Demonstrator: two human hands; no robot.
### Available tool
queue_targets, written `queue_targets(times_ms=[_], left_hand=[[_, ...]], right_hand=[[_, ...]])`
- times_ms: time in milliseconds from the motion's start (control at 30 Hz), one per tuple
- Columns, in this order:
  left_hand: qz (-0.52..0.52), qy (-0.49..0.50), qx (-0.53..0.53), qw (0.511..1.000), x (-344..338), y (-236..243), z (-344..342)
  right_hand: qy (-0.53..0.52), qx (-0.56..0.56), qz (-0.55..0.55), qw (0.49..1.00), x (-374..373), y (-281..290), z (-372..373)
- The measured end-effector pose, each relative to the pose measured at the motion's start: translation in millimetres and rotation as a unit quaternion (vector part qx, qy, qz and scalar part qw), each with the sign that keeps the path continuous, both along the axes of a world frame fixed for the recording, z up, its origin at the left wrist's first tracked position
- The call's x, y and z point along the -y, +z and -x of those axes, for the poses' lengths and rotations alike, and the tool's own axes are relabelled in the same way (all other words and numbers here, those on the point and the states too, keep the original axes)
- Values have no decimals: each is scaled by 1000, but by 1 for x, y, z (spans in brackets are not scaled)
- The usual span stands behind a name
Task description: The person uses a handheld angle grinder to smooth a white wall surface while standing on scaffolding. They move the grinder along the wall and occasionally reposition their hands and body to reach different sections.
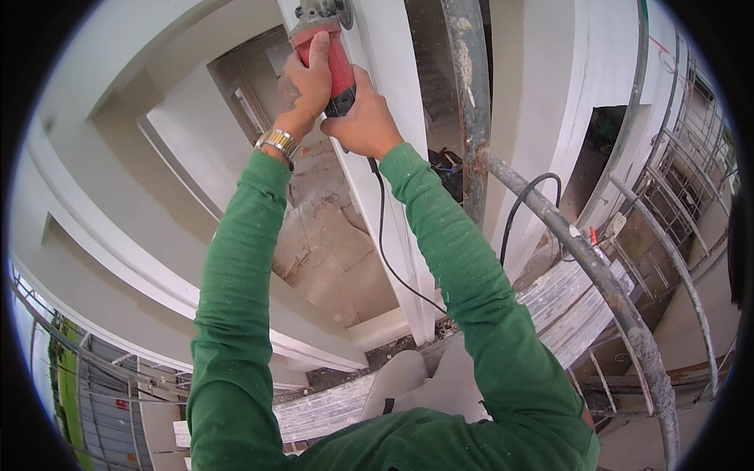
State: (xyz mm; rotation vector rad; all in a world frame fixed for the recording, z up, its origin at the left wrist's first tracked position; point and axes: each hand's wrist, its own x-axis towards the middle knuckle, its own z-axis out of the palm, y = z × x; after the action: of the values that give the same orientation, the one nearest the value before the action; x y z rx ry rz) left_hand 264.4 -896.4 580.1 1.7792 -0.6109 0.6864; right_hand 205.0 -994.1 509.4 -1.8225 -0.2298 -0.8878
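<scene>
A red angle grinder [338,71] with a grey metal head is raised at the top of the view, against a white column [385,212]. My left hand [306,86] wraps round its body, thumb lying along the red casing. Lower down, my right hand [365,118] grips the black rear end. From there a black power cord [382,216] hangs down past my right sleeve. The disc sits at the top edge and is only partly visible, so whether it touches the column I cannot tell. A metal wristwatch [279,145] is on my left wrist.
Steel scaffold pipes [473,118] stand and slant close on my right. Dusty metal planks [577,306] lie beneath me and to the right, with a red-handled tool [594,237] by them. Beyond the opening on the left is a dusty floor [322,251]. More scaffolding [683,173] stands far right.
</scene>
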Motion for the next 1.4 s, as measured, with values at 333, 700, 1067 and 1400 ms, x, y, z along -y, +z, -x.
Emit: queue_targets(times_ms=[333, 700, 1067, 1400], left_hand=[[-5, -10, 2, 1000, -2, 3, 0], [-20, -13, 2, 1000, -5, -10, -3], [-13, -22, 7, 1000, -2, -14, -8], [-11, -18, -18, 1000, -2, -7, -12]], right_hand=[[0, 11, -3, 1000, 0, 0, -6], [7, -11, -16, 1000, -3, -11, 0], [2, -1, -5, 1000, 0, -13, -2], [13, -14, -12, 1000, 1, -8, -1]])
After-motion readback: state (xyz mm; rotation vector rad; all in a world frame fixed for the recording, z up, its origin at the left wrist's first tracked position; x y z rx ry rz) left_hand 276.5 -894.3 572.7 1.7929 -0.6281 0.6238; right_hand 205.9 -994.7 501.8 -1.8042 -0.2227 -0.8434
